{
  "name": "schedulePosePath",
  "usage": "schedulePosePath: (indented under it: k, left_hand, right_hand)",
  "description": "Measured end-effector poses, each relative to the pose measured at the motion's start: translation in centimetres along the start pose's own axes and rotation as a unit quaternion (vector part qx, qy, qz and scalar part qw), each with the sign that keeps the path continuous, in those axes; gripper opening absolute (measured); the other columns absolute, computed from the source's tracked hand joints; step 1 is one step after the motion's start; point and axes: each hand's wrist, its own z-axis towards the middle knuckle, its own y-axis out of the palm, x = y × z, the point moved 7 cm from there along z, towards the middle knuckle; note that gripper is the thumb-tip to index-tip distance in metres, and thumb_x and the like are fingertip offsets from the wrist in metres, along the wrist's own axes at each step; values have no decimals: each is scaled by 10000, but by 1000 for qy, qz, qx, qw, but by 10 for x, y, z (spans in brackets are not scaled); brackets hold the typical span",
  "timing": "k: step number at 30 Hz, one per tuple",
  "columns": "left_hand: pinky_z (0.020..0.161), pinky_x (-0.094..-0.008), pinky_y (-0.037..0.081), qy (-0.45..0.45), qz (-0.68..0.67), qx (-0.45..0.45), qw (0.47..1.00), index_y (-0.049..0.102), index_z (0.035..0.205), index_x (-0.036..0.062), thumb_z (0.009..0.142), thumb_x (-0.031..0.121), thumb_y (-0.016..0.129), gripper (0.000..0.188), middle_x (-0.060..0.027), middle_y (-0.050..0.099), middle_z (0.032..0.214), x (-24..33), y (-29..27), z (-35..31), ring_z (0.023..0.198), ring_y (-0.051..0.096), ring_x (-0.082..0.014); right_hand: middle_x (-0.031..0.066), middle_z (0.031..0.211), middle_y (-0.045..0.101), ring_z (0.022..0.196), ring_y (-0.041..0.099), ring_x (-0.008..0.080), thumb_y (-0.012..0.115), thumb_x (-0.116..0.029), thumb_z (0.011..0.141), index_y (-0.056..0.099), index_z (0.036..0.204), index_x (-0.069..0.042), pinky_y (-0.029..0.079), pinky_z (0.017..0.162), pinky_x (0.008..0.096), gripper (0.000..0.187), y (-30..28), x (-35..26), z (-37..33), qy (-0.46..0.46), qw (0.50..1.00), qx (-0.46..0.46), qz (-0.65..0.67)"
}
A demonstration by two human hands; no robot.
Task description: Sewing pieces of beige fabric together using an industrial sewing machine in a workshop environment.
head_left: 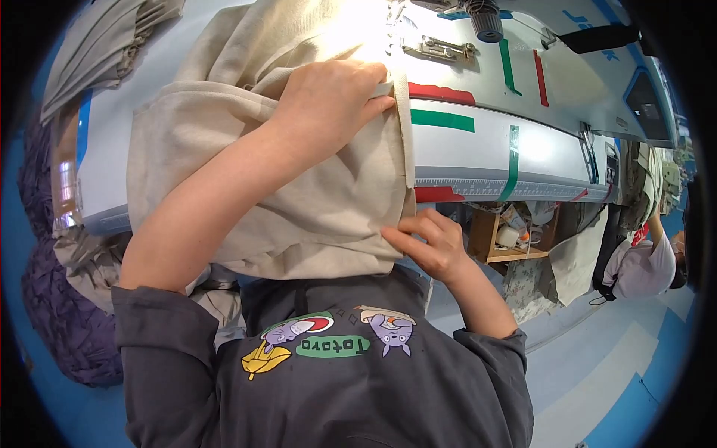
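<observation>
A large piece of beige fabric (299, 175) lies bunched over the sewing machine table and hangs down its front edge toward my lap. My left hand (332, 97) pinches the fabric's folded right edge close to the brightly lit needle area, its fingertips partly hidden by cloth. Lower down, at the front edge of the table, my right hand (433, 243) has its fingers curled, with the same fabric edge held at the fingertips. Between the two hands that edge runs nearly straight. The metal presser foot area (392, 30) is partly lost in glare.
The white sewing machine (553, 82) with coloured tape strips stands to the right. A ruler strip (508, 190) follows the table's front edge. Folded beige pieces (104, 52) lie at far left, above a dark purple bundle (67, 313). A wooden drawer (515, 239) hangs underneath. Another person (642, 265) works at far right.
</observation>
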Motion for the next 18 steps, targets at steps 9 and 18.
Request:
schedulePosePath:
  k: [9, 18]
  left_hand:
    - [628, -393, 513, -34, 31, -43, 998, 649, 911, 55, 886, 356, 662, 302, -112, 658, 731, -4, 6, 8, 700, 668, -275]
    - [739, -332, 503, 75, 68, 92, 991, 627, 863, 86, 800, 220, 714, 171, -30, 628, 930, 7, -3, 6, 896, 629, -206]
  right_hand:
    - [52, 786, 593, 512, 533, 163, 756, -77, 577, 749, 907, -51, 395, 450, 266, 331, -15, -11, -16, 2, 995, 59, 80]
    - [68, 852, 620, 675, 593, 188, 758, -152, 710, 710, 925, -42, 459, 539, 279, 247, -13, -5, -17, 79, 984, 31, 158]
